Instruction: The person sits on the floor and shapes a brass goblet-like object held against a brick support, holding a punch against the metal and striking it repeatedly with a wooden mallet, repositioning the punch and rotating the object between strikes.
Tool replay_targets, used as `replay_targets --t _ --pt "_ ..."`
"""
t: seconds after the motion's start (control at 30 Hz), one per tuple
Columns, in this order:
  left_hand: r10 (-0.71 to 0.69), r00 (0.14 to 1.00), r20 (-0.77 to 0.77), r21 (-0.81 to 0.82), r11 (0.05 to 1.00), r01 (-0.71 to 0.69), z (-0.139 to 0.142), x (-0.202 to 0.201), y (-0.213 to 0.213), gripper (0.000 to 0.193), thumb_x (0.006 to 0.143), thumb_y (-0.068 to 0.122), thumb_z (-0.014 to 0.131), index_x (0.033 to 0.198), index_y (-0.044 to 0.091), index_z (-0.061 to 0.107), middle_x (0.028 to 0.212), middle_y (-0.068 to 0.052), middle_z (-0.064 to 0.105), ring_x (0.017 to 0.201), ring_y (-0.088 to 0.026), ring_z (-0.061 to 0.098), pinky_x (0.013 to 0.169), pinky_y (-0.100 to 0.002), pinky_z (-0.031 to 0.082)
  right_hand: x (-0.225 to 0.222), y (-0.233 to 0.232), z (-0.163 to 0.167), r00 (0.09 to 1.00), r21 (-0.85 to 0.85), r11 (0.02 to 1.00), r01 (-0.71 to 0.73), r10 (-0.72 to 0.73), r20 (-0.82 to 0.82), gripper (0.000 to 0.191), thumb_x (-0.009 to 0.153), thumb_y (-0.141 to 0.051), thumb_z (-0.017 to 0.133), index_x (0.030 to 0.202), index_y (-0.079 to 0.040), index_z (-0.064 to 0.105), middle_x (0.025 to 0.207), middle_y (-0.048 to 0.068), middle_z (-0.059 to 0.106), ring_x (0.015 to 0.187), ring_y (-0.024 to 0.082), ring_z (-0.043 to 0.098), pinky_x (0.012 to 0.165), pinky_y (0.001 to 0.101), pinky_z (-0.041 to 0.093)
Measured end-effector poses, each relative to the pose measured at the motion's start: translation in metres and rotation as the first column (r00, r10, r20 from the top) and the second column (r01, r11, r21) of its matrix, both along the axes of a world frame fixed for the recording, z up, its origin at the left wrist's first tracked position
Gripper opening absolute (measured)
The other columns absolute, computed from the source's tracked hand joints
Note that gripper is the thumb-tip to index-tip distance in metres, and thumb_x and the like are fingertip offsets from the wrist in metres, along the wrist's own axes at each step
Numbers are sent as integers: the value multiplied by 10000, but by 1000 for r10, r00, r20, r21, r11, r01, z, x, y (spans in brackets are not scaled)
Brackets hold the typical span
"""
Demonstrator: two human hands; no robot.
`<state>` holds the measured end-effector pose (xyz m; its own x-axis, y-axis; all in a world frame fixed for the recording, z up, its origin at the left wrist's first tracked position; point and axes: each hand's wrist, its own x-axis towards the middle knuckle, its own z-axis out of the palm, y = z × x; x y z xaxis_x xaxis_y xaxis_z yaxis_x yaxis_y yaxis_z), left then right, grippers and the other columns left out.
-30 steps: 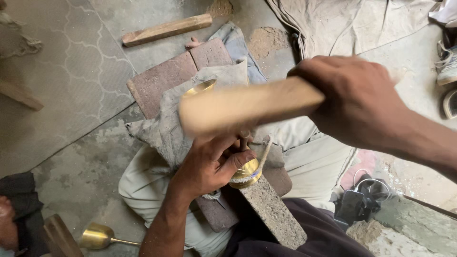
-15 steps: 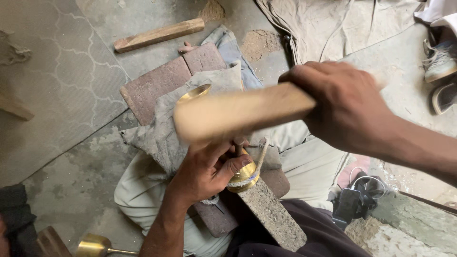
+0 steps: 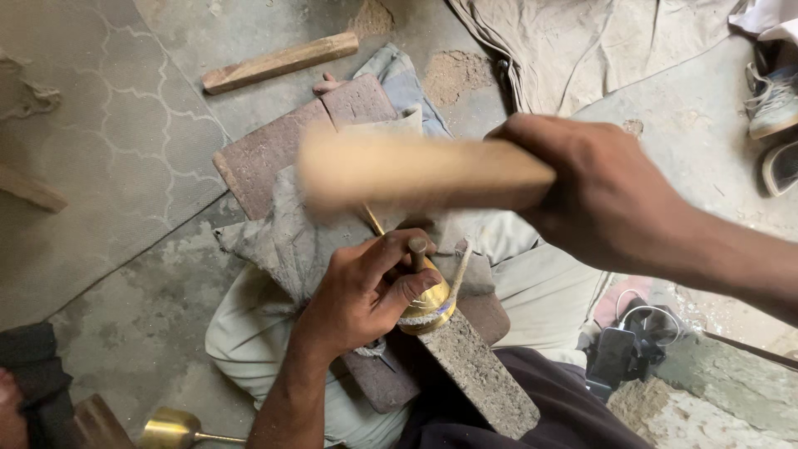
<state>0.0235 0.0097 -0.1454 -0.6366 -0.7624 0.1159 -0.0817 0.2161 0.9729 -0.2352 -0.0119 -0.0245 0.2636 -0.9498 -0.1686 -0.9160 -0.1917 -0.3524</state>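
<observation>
a: looking down, a small brass cup (image 3: 428, 303) is seen pinned on the top end of a grey stone block (image 3: 474, 374), with a short metal punch (image 3: 417, 249) stood upright on it.

b: and by which hand is it held?

a: by the left hand (image 3: 366, 291), which is closed around the cup and the punch, thumb and fingers curled over both.

b: where is the wooden bat (image 3: 416, 173) placed?

a: it is gripped in the right hand (image 3: 603, 195), fist closed on one end. its long axis is laid almost level, pointing toward the left, and it is blurred.

b: so how is the punch set relative to it?

a: the punch is found just below the bat's free end, apart from it, so the line between them is nearly straight down. the right hand is kept off to the side, the left is far nearer the cup.

b: anything around?

a: a red brick (image 3: 274, 150) and a crumpled cloth (image 3: 283, 241) are seen beyond the block.
</observation>
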Motion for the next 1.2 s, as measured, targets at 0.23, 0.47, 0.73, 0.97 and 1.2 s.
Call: replay_targets --t 0.23,0.47,0.73,0.97,1.2 --pt "13 999 -41 -91 996 -17 0 1 1 332 989 230 746 1276 126 616 1001 -53 734 840 -167 749 694 -314 633 0 3 0 985 186 968 171 -172 -9 353 896 -130 709 1234 -133 610 904 86 734 731 239 683 629 429 590" --pt "37 999 -36 -65 997 -39 -4 2 3 404 971 235 750 1325 119 592 984 -42 726 875 -157 747 717 -306 621 -2 5 0 975 266 945 189 -212 61 414 874 -173 742 1259 -100 608 1001 78 736 724 214 751 650 357 609" --pt "24 999 -33 -14 1000 -24 -8 3 6 358 992 222 733 1307 116 599 1051 -56 736 937 -158 766 773 -315 636 -2 5 1 994 54 998 36 -30 -108 362 883 -70 669 1244 -77 642 1026 139 755 804 280 744 684 400 644" --pt "37 997 -74 -106 993 -44 -9 2 6 340 1010 205 702 1312 100 584 1077 -77 716 956 -185 756 793 -328 648 -1 6 4 954 291 916 274 -221 -202 309 992 -165 622 1300 -145 630 1024 112 759 847 251 767 743 364 628" --pt "35 999 -39 -104 994 -39 -5 1 3 390 979 216 728 1339 115 617 965 -36 716 827 -160 729 708 -320 622 -9 12 3 965 163 980 110 -66 -254 375 913 -151 705 1276 -108 622 976 116 759 772 257 749 713 393 648"
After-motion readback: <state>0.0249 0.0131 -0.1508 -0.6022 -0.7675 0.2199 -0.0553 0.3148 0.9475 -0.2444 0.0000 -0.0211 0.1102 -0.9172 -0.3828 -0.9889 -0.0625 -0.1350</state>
